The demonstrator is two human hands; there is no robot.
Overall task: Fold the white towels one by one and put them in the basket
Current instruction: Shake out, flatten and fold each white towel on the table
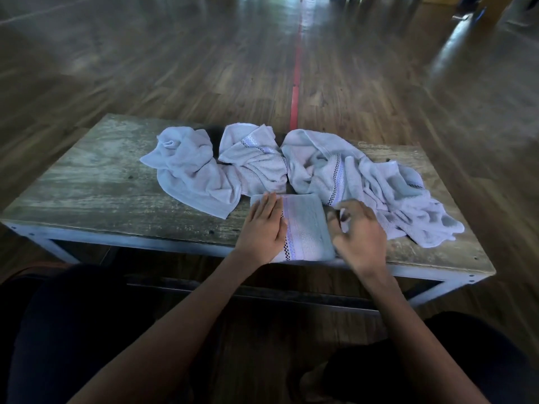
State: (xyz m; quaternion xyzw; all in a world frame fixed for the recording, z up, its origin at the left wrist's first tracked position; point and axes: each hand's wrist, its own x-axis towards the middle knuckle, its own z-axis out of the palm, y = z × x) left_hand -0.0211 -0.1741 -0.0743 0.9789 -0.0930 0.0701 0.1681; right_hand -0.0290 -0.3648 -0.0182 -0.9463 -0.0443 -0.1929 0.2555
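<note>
A folded white towel with a checked border stripe lies at the table's near edge. My left hand rests flat on its left half, fingers together. My right hand hovers just right of the fold, fingers curled and apart, holding nothing that I can see. Three crumpled white towels lie behind: one at the left, one in the middle, and a large heap at the right. No basket is in view.
The worn wooden table has a pale metal frame and bare surface at its left side. Wooden floor with a red line stretches beyond. My dark-clothed knees sit below the table's front edge.
</note>
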